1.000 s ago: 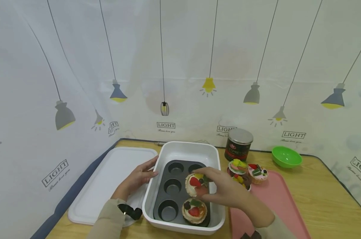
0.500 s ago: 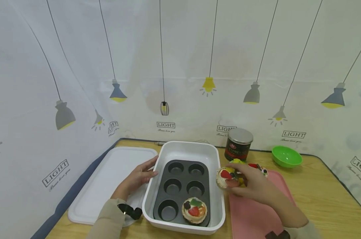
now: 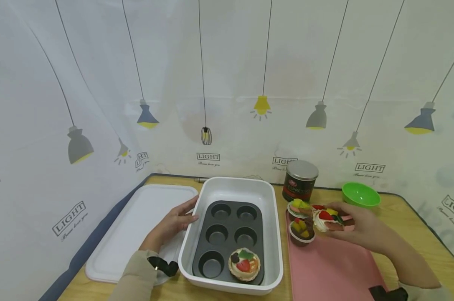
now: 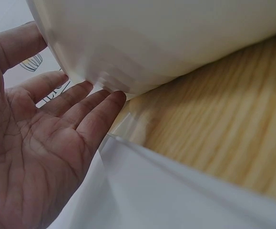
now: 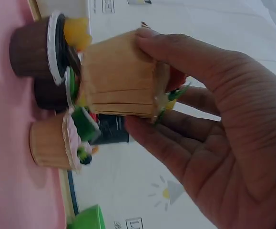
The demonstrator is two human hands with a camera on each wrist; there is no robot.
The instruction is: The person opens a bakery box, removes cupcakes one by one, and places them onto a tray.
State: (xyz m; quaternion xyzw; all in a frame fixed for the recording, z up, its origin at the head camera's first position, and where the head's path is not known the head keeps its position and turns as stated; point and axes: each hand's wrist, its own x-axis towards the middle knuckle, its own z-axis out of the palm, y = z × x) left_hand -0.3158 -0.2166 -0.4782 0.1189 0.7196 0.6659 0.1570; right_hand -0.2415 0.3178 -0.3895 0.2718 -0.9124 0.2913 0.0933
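Between thumb and fingers, my right hand (image 3: 362,223) pinches a fruit-topped cupcake (image 3: 326,220) above the pink tray (image 3: 332,271). Its tan ribbed cup (image 5: 121,76) faces the right wrist camera. On that tray stand a dark chocolate cupcake (image 3: 302,231), one with yellow fruit (image 3: 299,207), and a pink-creamed cupcake (image 5: 54,143) mostly hidden behind the held one in the head view. My left hand (image 3: 176,223) rests against the left wall of a white bin (image 3: 278,251), fingers extended. Inside the bin lies a dark muffin tin (image 3: 227,240); another fruit-topped cupcake (image 3: 244,265) sits in its front right cup.
A flat white lid or tray (image 3: 136,225) lies left of the bin, under my left forearm. Behind the cupcakes stands an espresso tin (image 3: 300,179), with a green bowl (image 3: 361,194) to its right. A whisk handle (image 3: 200,180) shows behind the bin.
My right hand has lifted the fruit-topped cupcake out of the middle right cup of the muffin tin and carried it right, over the pink tray. My left hand has stayed on the bin.
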